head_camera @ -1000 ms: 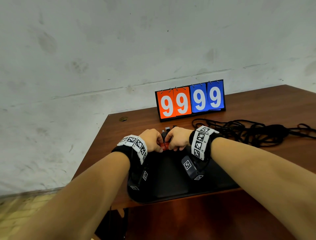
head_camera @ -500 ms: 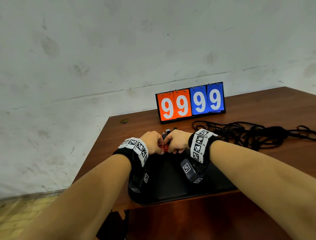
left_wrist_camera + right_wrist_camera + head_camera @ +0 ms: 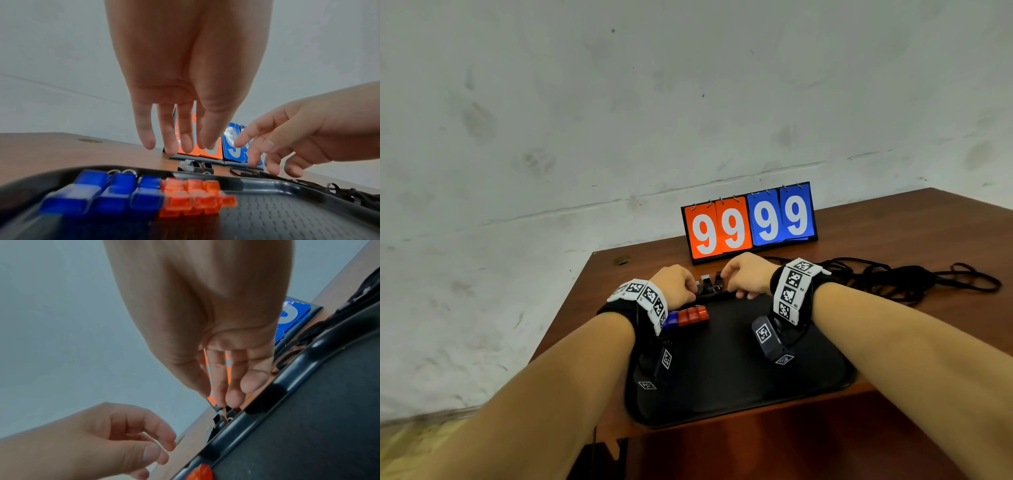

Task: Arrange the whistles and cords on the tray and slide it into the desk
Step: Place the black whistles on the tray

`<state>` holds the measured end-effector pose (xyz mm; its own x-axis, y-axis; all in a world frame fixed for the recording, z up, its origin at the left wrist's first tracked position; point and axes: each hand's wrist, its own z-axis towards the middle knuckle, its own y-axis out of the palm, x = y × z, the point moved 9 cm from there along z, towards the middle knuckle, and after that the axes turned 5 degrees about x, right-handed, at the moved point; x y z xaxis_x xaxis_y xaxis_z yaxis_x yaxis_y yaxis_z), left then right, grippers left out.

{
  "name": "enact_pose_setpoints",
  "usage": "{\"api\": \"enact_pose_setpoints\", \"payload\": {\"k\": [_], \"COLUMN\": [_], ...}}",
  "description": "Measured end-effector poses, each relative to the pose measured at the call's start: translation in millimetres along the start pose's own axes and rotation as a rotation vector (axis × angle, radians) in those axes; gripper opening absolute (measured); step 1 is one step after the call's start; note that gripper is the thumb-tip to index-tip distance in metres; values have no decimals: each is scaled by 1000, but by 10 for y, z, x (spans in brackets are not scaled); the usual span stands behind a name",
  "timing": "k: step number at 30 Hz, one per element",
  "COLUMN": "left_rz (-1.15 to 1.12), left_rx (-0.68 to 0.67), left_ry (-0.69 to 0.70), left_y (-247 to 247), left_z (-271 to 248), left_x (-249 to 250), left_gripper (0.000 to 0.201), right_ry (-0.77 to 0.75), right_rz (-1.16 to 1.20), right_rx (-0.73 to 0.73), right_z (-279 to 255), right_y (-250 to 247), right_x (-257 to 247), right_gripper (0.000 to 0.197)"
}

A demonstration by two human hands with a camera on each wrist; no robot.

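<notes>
Head view: both hands have left the red whistles (image 3: 692, 315), now rowed on tray (image 3: 739, 394); left hand (image 3: 675, 287) fingers apart, right hand (image 3: 745, 275) fingers reaching black whistles (image 3: 709, 282), grip unclear

Both forearms are bare, with no sleeves. Each wrist wears a black band wrapped by a white strip printed with square black-and-white fiducial markers. The left wristband (image 3: 645, 301) shows about 4 markers, the right wristband (image 3: 792, 291) about 4 more. Below each wrist hangs a dark, boxy camera unit with white marker stickers: the left camera unit (image 3: 659, 370) and the right camera unit (image 3: 770, 339). No rings or gloves show.
</notes>
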<state>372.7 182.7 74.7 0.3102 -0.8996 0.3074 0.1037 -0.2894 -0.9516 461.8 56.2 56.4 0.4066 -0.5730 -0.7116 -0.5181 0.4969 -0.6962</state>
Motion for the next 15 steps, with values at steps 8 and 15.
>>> {"api": "enact_pose_setpoints", "payload": {"k": [8,15], "left_rz": [-8,11], "left_rx": [3,-54], "left_ry": [-18,-36], "left_y": [9,165], "left_z": [278,534], "left_x": [53,-41], "left_gripper": [15,18], "right_ry": [-54,-126], "right_rz": [-47,-225], "right_rx": [53,-98], "right_z": [200,451], "right_y": [-188,67], "right_x": [33,-20], "right_gripper": [37,44]}}
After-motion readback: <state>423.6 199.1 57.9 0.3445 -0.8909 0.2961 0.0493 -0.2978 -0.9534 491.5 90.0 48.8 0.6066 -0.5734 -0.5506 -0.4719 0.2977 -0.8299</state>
